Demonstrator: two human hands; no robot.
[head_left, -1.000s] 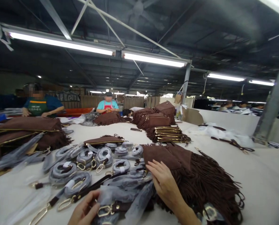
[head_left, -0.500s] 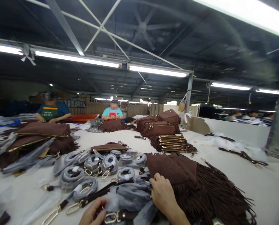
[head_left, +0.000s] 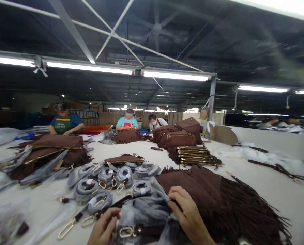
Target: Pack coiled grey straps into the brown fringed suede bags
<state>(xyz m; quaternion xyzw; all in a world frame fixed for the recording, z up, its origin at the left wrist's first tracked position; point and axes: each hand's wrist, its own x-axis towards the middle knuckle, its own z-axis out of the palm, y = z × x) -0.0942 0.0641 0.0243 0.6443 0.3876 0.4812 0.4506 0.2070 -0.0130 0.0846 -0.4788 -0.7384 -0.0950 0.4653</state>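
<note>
At the bottom of the view, my left hand [head_left: 104,226] pinches clear plastic wrapping [head_left: 126,214] beside a gold clasp [head_left: 126,232] on a dark brown strap. Grey wrapped strap [head_left: 148,207] is bunched between my hands. My right hand [head_left: 186,212] has its fingers closed on a raised length of that grey wrapping, which runs up over the edge of a brown fringed bag [head_left: 190,185]. The bag lies flat, its long fringe spread to the right. Coiled straps in grey wrap [head_left: 87,190], with gold clasps, lie just beyond my left hand.
Brown bags are stacked at left [head_left: 55,141] and back right [head_left: 180,139], with gold-zipped pouches [head_left: 194,154] in front. Loose brown straps [head_left: 264,165] lie at right. Crumpled clear plastic [head_left: 7,214] sits front left. Three people [head_left: 127,122] are across the white table [head_left: 233,158].
My right hand now lifts a length of grey wrapping against the bag. My left hand stays by the clasp. The view has shifted left, and a third person shows at the back.
</note>
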